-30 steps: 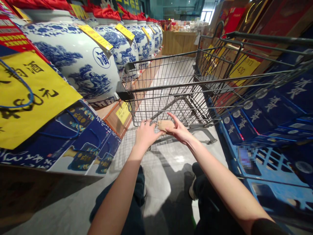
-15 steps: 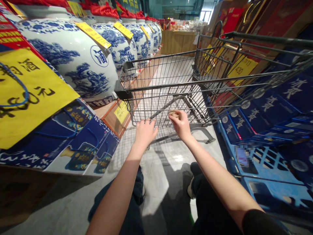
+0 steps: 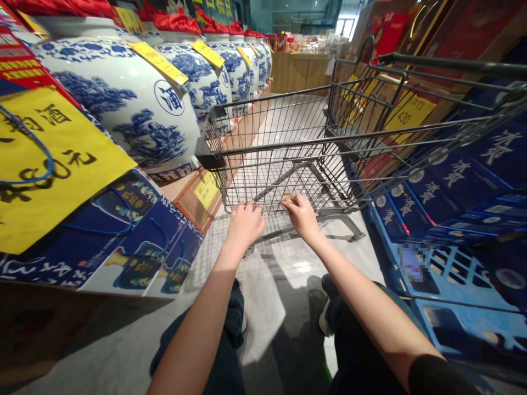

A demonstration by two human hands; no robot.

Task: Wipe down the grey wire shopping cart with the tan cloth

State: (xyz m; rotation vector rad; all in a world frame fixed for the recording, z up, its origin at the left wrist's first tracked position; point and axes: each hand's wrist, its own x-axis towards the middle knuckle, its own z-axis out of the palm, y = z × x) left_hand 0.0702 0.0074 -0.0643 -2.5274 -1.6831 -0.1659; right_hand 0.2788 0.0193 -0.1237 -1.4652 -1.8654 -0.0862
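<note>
My left hand (image 3: 246,227) curls shut over the rear rail of the shopping cart (image 3: 274,211); my right hand (image 3: 302,215) pinches a small tan lump (image 3: 287,197) tight in its fingertips, a secure hold.

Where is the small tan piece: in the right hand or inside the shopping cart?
In the right hand: the tan piece shows under its fingers, at the back wires of the shopping cart.
</note>
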